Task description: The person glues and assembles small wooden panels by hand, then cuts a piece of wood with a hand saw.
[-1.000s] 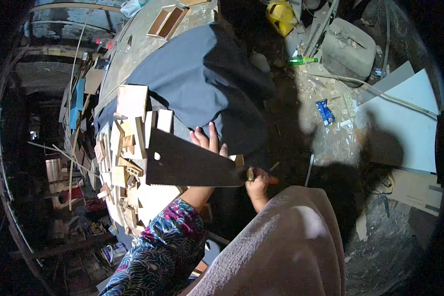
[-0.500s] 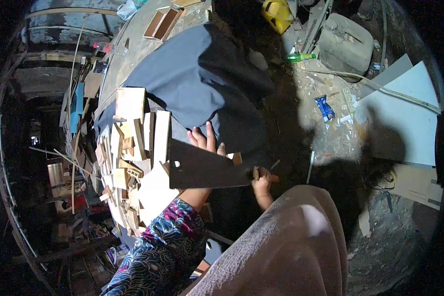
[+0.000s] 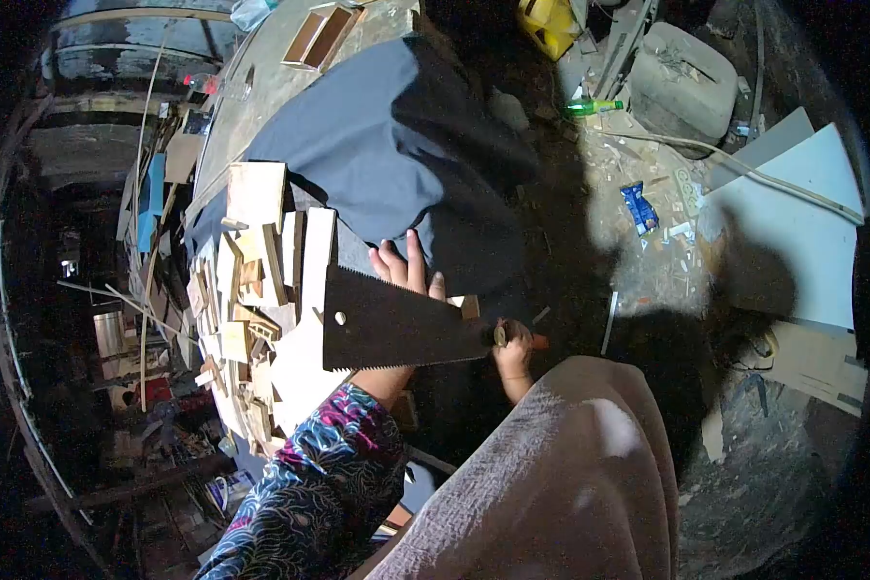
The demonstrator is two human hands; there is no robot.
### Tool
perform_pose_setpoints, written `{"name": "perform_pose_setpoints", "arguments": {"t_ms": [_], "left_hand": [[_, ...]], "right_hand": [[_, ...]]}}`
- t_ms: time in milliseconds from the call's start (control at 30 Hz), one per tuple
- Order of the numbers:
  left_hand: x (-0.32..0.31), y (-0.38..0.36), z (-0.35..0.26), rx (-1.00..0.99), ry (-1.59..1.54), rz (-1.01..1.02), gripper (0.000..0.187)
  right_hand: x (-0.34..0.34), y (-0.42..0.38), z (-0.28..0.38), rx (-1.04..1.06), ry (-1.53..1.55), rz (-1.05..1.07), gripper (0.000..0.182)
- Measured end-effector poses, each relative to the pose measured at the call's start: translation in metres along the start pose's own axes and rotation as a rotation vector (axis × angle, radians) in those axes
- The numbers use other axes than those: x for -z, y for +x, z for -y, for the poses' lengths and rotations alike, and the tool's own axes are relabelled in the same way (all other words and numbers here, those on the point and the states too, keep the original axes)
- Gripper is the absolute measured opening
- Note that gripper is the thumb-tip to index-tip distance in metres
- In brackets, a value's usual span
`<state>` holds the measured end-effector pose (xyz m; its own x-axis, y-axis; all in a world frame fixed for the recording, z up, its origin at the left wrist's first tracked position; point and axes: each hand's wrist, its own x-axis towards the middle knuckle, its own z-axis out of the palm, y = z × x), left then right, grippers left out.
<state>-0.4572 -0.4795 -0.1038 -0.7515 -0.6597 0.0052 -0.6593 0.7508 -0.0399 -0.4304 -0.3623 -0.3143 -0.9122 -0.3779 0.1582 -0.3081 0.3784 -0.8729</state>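
A hand saw (image 3: 396, 324) with a wide dark blade and teeth along its edges points left across the middle of the view. My right hand (image 3: 514, 358) is closed around its handle, beside my raised knee. Behind the blade, my left hand (image 3: 414, 263) reaches forward with its fingers stretched out and apart. The blade hides its palm, so what lies under it is not visible. A small wood block end (image 3: 466, 306) shows just right of its thumb. Left of the blade stands a pale wooden board (image 3: 317, 256) beside a heap of wood offcuts (image 3: 246, 261).
A dark grey cloth (image 3: 348, 126) drapes over the work surface. Farther back lies a small wooden box frame (image 3: 321, 37). On the floor at right are a grey jerrycan (image 3: 681, 82), a green bottle (image 3: 594, 107), a blue wrapper (image 3: 639, 208) and white sheets (image 3: 793, 222).
The saw has shifted slightly left and its blade has tilted, so teeth now show along its upper edge too. My right hand keeps its grip; my left hand stays almost in place.
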Motion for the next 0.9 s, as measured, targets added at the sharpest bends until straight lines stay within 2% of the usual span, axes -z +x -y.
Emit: {"name": "perform_pose_setpoints", "arguments": {"t_ms": [100, 167, 267, 367, 500, 533, 567, 633, 667, 767, 833, 900], "left_hand": [[-0.002, 0.008, -0.002, -0.007, 0.043, -0.029, 0.061], [-0.002, 0.003, -0.002, -0.019, 0.04, -0.035, 0.06], [0.009, 0.008, -0.01, 0.035, 0.054, 0.039, 0.061], [-0.002, 0.008, -0.003, 0.02, 0.043, -0.024, 0.061], [-0.008, 0.004, 0.005, -0.042, 0.019, -0.079, 0.063], [-0.008, 0.006, 0.004, -0.03, 0.015, -0.058, 0.061], [-0.012, 0.006, 0.012, -0.03, 0.018, -0.061, 0.061], [-0.03, 0.003, 0.025, -0.158, 0.195, -0.047, 0.062], [-0.002, 0.005, -0.001, 0.008, -0.002, -0.016, 0.063], [0.002, 0.006, -0.003, 0.022, 0.036, 0.012, 0.064], [0.001, 0.003, -0.002, 0.024, 0.056, 0.01, 0.063], [0.004, 0.008, -0.006, 0.1, 0.074, 0.081, 0.063]], "right_hand": [[0.026, 0.026, 0.036, -0.014, 0.099, -0.022, 0.02], [0.034, 0.023, 0.045, -0.014, 0.171, 0.087, 0.016], [0.019, 0.023, 0.044, 0.052, 0.131, -0.045, 0.013], [0.022, 0.031, 0.048, -0.053, 0.201, 0.013, 0.017], [0.02, 0.001, 0.036, -0.09, -0.015, 0.111, 0.015], [0.019, 0.002, 0.023, -0.1, 0.112, 0.057, 0.015], [0.021, 0.0, 0.018, -0.088, 0.066, -0.044, 0.016], [0.032, -0.001, 0.02, -0.104, -0.047, 0.134, 0.018], [0.043, 0.001, 0.027, -0.119, -0.056, 0.147, 0.018], [0.032, 0.024, 0.031, -0.108, 0.1, 0.181, 0.017], [0.015, 0.02, 0.022, 0.047, 0.123, -0.078, 0.014], [0.017, 0.035, 0.029, 0.088, 0.076, -0.049, 0.014]]}}
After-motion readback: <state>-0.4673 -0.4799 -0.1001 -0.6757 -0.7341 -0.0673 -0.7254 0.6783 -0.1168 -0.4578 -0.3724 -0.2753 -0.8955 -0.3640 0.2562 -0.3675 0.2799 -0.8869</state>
